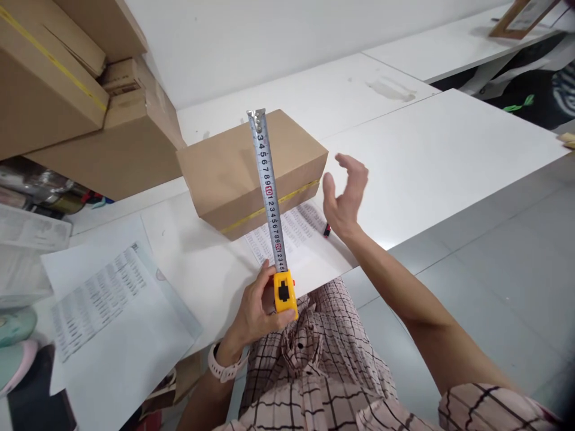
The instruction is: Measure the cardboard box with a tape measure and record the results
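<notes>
A yellow tape measure (284,293) is held in my left hand (256,308), its metal blade (269,197) drawn out and pointing away from me. The blade passes in front of a brown cardboard box (251,161), and its hooked end shows above the box top. Whether the blade touches the box I cannot tell. My right hand (348,191) is off the box's right end, thumb and fingers apart, with nothing in it. Under the front of the box lies a printed sheet (299,230). A small red and black object (327,230) rests beside my right wrist.
Large cardboard boxes (49,78) are stacked at the left against the wall. More printed papers (117,317) lie at the left of the white table (431,155). A wooden-framed item (523,18) stands at the far right. The table's front edge runs close to my lap.
</notes>
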`<state>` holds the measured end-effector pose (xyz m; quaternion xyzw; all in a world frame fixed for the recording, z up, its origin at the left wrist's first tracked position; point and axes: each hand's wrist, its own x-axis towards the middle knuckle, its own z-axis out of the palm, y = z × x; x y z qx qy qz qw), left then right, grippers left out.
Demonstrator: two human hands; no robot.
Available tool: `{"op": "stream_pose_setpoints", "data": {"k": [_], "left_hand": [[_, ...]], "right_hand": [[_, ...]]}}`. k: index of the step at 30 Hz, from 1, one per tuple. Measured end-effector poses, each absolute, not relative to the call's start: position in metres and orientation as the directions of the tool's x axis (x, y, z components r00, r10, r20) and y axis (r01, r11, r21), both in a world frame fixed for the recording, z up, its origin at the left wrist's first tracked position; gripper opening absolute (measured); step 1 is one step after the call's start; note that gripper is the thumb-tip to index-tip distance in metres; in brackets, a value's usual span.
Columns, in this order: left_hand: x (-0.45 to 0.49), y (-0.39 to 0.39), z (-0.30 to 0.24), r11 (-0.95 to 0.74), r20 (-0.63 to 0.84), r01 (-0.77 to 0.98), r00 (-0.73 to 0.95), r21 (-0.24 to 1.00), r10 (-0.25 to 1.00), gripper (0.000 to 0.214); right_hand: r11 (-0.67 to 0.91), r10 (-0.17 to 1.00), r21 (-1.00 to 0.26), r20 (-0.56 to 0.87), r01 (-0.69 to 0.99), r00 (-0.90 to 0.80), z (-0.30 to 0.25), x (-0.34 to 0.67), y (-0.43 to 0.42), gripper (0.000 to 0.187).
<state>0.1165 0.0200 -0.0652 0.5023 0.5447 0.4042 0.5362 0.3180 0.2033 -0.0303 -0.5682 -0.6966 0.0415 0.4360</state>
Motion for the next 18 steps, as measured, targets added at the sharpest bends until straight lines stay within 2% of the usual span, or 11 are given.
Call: {"op": "stream_pose_setpoints", "data": {"k": [2,6,9,14,16,18], "left_hand": [[0.119,0.017,-0.060,0.103,-0.130,0.173,0.155,0.980,0.979,0.065],[0.130,0.007,-0.048,-0.143,0.020,0.340,0.339,0.930,0.941,0.066],[0.139,0.001,-0.041,-0.242,0.066,0.411,0.396,0.879,0.916,0.068],[0.145,-0.006,-0.031,-0.223,-0.014,0.474,0.446,0.852,0.895,0.071],[0.144,-0.009,-0.032,-0.151,-0.045,0.487,0.368,0.860,0.929,0.081],[0.145,-0.011,-0.036,-0.092,-0.027,0.478,0.236,0.873,0.971,0.093]], "right_hand": [[0.358,0.834,-0.587,0.551,0.726,0.034,-0.031,0.328,0.181,0.056],[0.430,0.865,-0.675,0.499,0.600,-0.057,-0.013,0.340,0.144,0.060],[0.419,0.871,-0.792,0.489,0.444,0.051,0.011,0.351,0.135,0.057],[0.300,0.876,-0.890,0.400,0.343,0.271,0.027,0.377,0.123,0.040],[0.292,0.901,-0.916,0.360,0.274,0.243,0.018,0.379,0.111,0.034],[0.315,0.936,-0.933,0.336,0.172,0.104,0.004,0.373,0.095,0.032]]}}
